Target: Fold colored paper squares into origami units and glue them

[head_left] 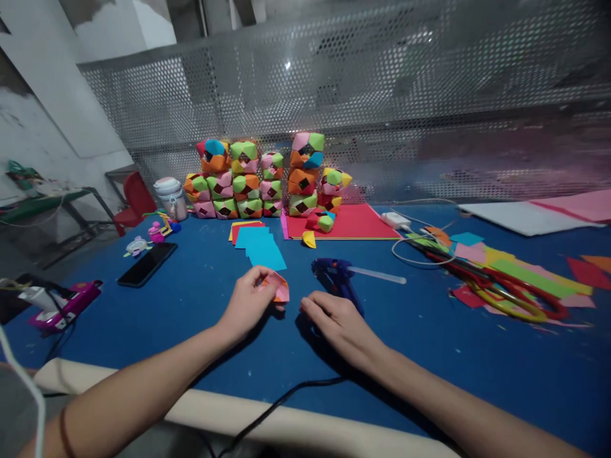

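A perforated metal screen (286, 83) backs the blue tabletop (157, 318); near its front edge, left hand (245, 296) pinches pink-orange paper (282, 289), right hand (341, 321) curls, grip unclear.

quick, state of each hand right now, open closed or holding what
Left hand: closed, holding paper.
Right hand: fingers curled near the glue gun; cannot tell whether it holds anything.
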`<action>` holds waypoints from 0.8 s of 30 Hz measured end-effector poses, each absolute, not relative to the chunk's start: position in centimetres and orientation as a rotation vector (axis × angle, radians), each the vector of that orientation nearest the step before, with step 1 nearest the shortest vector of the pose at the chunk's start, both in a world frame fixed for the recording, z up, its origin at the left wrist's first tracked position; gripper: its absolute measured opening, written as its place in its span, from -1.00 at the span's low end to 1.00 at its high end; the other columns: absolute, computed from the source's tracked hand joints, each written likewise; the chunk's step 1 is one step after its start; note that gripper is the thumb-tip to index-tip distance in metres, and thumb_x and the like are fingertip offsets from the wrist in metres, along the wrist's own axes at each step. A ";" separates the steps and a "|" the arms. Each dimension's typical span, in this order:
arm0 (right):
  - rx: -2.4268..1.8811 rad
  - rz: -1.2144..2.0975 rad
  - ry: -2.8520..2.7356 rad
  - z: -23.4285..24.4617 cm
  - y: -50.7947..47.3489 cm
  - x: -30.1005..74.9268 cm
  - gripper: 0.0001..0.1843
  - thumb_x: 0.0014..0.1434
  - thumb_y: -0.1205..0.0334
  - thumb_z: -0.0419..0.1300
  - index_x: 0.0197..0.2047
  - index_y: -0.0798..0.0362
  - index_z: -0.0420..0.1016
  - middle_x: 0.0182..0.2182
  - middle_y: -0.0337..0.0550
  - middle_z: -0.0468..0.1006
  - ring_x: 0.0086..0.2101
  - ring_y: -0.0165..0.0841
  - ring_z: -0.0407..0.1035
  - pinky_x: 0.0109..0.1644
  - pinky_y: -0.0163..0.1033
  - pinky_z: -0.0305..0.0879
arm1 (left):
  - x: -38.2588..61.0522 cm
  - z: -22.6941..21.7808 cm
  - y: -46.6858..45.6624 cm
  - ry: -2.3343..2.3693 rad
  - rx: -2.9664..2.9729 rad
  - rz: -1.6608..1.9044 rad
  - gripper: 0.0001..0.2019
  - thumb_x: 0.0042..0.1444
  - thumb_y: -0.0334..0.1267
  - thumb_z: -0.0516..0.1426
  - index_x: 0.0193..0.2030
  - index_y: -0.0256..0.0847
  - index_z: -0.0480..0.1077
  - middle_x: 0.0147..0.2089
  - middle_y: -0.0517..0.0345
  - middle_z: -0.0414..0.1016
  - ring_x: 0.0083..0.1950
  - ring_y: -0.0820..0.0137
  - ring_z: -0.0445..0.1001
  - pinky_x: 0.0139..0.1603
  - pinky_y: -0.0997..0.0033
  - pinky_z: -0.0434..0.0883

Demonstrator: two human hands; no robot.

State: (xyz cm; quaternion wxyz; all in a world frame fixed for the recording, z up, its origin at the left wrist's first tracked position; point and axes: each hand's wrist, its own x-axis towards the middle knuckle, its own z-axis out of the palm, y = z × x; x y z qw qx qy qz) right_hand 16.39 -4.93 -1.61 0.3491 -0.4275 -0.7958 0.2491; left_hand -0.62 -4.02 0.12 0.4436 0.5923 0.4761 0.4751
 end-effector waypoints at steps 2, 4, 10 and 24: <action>-1.093 0.594 -2.173 -2.0 -4.9 16.3 -0.59 0.28 0.16 -0.12 -0.58 0.05 0.20 -0.61 -0.29 0.28 -0.55 -0.45 0.19 -0.44 -0.34 0.10 | -1.1 0.4 -3.6 1.165 1.450 1.197 -0.81 0.09 -0.17 0.07 -0.29 -0.28 0.30 -0.43 0.19 0.39 -0.53 0.50 0.40 -0.52 0.50 0.38; -1.051 0.520 -2.294 -2.4 -5.0 16.3 -0.60 0.27 0.16 -0.11 -0.57 0.06 0.23 -0.60 -0.27 0.30 -0.54 -0.45 0.20 -0.43 -0.33 0.08 | -1.3 0.5 -3.3 1.168 1.396 1.203 -0.80 0.06 -0.17 0.11 -0.28 -0.29 0.32 -0.43 0.17 0.41 -0.53 0.50 0.41 -0.55 0.52 0.38; -0.974 0.410 -2.468 -2.4 -5.2 16.4 -0.62 0.29 0.17 -0.12 -0.47 0.08 0.35 -0.50 -0.19 0.41 -0.45 -0.41 0.29 -0.35 -0.32 0.08 | -0.6 0.9 -1.6 1.199 1.044 1.088 -0.93 -0.04 -0.44 0.16 -0.36 -0.39 0.38 -0.36 -0.02 0.49 -0.43 0.45 0.48 -0.38 0.46 0.49; -0.961 0.324 -2.532 -2.1 -5.1 16.6 -0.65 0.28 0.14 -0.09 -0.40 0.08 0.41 -0.43 -0.16 0.49 -0.42 -0.40 0.34 -0.37 -0.31 0.03 | 1.8 0.7 9.3 1.495 1.439 1.155 -0.68 0.16 -0.21 0.05 0.03 -0.28 0.27 0.01 -0.01 0.34 -0.07 0.30 0.40 -0.11 0.16 0.41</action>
